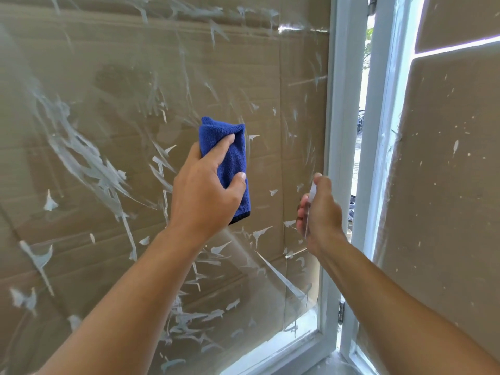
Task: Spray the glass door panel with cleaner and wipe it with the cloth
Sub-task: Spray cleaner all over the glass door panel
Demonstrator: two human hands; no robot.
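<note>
The left hand [205, 185] is gripping a folded blue cloth [230, 161] near the centre of the view, its fingers [220, 147] curling over the front of the cloth and the thumb pinching it from the right edge. The cloth is standing roughly upright against the glass door panel [108, 131], though whether it is actually pressing on the glass is hard to tell. At about four o'clock from the cloth, the right hand [320, 212] is wrapping its fingers around a small clear spray bottle [311, 201], with the forefinger sitting on top at the nozzle end; the bottle is mostly hidden by the hand and blurred. The glass panel is filling the whole left side and is showing many white streaks and splashes [89, 163], thickest at nine o'clock from the cloth and again toward six o'clock near the bottom rail. Brown cardboard [270, 63] is showing behind the glass. At three o'clock a white door frame [338, 131] is running vertically, with a narrow bright gap beside it and a second cardboard-backed panel [446, 158] at the far right.
</note>
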